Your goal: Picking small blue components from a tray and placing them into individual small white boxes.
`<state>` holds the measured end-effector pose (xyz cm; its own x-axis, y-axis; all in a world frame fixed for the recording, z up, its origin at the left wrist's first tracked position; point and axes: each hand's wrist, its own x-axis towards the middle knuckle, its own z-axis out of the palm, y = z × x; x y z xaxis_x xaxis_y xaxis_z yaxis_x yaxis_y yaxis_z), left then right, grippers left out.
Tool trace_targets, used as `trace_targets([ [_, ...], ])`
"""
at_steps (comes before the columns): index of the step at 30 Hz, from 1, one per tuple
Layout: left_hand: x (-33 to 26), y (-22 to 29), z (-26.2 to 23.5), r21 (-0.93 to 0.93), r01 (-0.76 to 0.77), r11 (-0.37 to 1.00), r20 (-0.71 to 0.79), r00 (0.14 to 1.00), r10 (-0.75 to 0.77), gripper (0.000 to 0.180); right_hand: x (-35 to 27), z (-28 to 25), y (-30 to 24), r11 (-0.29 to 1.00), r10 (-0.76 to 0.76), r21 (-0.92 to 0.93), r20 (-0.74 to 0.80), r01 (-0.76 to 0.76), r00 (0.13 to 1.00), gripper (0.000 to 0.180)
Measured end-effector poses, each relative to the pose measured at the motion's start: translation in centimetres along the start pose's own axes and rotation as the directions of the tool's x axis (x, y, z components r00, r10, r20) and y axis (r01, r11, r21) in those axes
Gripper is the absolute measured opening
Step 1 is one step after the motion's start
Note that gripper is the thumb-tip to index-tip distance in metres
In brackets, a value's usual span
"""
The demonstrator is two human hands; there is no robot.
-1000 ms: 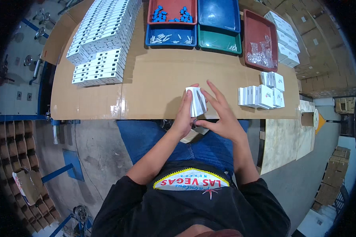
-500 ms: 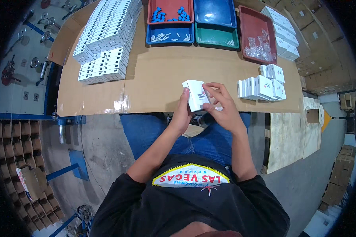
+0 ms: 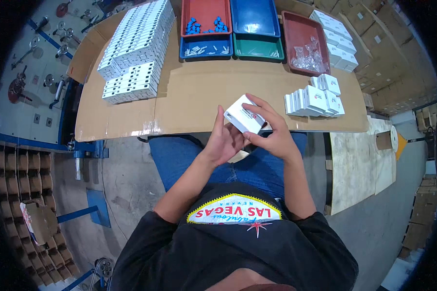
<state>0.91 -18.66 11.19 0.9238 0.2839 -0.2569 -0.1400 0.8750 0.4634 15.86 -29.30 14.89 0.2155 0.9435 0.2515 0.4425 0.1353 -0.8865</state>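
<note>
A small white box with a printed face is tilted above the table's near edge. My right hand grips it from the right, fingers over the top and thumb at the lower edge. Close by on the left, my left hand is open, its palm turned up and thumb raised beside the box. Some left fingertips are hidden near the box's lower side. To the right on the cardboard-covered table stands a group of similar small white boxes.
Tall stacks of white boxes fill the table's left side. At the back are a red tray of blue parts, a blue tray and green tray of small white pieces, and a dark red tray with clear plastic bits.
The white box has turned and tilted in my right hand. My left hand has loosened from it and opened, moving slightly down and away.
</note>
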Motion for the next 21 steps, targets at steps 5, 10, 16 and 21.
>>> trace_targets([
  [5,-0.3,-1.1,0.8,-0.185,-0.061,0.981,0.160,0.983,0.091,0.093,0.0,1.1,-1.6,0.988,0.132,0.092,-0.092,-0.124,0.987,0.063],
  [10,-0.1,-0.3,-0.7,-0.055,-0.017,0.998,0.147,0.989,0.025,0.094,-0.3,-0.3,-0.6,0.989,-0.015,-0.149,0.004,0.015,1.000,0.067],
  [16,0.2,-0.1,0.0,-0.197,0.077,0.977,0.272,0.962,-0.021,0.099,-0.3,-0.8,-0.1,0.999,0.010,0.048,-0.014,-0.009,1.000,0.063],
  [21,-0.2,-0.1,1.5,-0.301,-0.030,0.953,0.064,0.997,0.051,0.093,-0.1,0.5,1.1,0.999,-0.039,0.010,-0.210,0.042,0.977,0.057],
])
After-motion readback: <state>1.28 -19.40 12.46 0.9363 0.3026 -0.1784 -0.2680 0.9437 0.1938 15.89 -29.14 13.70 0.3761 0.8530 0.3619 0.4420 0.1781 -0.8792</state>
